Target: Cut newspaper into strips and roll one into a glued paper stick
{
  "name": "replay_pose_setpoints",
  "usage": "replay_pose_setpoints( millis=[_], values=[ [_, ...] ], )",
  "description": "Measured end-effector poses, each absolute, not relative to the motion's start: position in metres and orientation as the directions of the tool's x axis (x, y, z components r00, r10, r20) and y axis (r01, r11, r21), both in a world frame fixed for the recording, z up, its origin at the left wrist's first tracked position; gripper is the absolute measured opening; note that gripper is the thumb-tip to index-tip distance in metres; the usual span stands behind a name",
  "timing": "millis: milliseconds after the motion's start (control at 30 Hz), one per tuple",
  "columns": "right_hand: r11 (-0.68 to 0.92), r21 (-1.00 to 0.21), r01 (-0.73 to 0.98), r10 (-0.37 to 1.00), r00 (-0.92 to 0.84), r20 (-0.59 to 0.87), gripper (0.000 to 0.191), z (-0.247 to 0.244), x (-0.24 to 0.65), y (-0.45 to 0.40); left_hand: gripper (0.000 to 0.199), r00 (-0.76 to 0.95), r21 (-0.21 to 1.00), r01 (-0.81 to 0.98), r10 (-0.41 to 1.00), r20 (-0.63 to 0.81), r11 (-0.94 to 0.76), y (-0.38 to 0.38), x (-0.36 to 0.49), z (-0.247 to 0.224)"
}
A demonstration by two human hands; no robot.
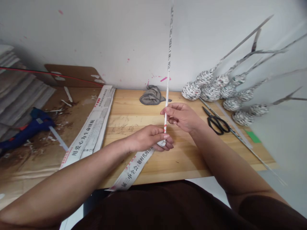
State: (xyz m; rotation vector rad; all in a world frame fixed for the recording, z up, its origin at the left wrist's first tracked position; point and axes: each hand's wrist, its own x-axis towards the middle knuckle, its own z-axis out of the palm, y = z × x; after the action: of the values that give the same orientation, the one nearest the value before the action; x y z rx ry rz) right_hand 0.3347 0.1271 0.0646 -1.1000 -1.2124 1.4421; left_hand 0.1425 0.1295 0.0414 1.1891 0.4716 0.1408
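Observation:
A thin rolled paper stick (169, 60) stands nearly upright before the wall, its lower end between my hands. My left hand (151, 138) pinches it near the bottom, where a strip of printed newspaper (137, 169) runs from under the fingers down to the table's front edge. Just above, my right hand (181, 115) closes thumb and fingers around the stick. The strip's upper end is partly hidden by my left hand.
Left on the wooden table (124, 111) lie stacked newspaper strips (90, 127), with a blue glue gun (35, 127) beyond. A grey cloth (151, 95) is at the back. Black scissors (217, 123), a long thin stick and several woven paper balls (211, 92) are right.

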Motion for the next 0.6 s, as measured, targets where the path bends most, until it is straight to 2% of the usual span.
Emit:
replay_pose_setpoints(
  millis=[100, 200, 333, 467, 600],
  values=[
    [-0.085, -0.991, -0.106, 0.987, -0.148, -0.069, 0.033, 0.065, 0.331, 0.126, 0.034, 0.874, 0.928, 0.100, 0.414, -0.255, 0.360, 0.131, 0.142, 0.042],
    [-0.045, -0.997, -0.056, 0.995, -0.089, -0.040, 0.036, 0.067, 0.327, 0.125, 0.036, 0.818, 0.932, -0.017, 0.541, -0.196, 0.363, 0.137, 0.141, 0.043],
    [0.047, -0.999, 0.025, 0.998, 0.044, 0.048, 0.031, 0.068, 0.320, 0.122, 0.033, 0.641, 0.896, -0.221, 0.750, -0.164, 0.384, 0.146, 0.142, 0.047],
    [0.100, -0.988, 0.117, 0.995, -0.020, 0.099, 0.024, 0.061, 0.315, 0.121, 0.027, 0.491, 0.876, -0.315, 0.853, -0.178, 0.364, 0.151, 0.142, 0.055],
    [0.111, -0.967, 0.231, 0.993, -0.052, 0.102, 0.022, 0.049, 0.309, 0.120, 0.026, 0.435, 0.883, -0.312, 0.879, -0.195, 0.350, 0.148, 0.143, 0.060]
  ],
)
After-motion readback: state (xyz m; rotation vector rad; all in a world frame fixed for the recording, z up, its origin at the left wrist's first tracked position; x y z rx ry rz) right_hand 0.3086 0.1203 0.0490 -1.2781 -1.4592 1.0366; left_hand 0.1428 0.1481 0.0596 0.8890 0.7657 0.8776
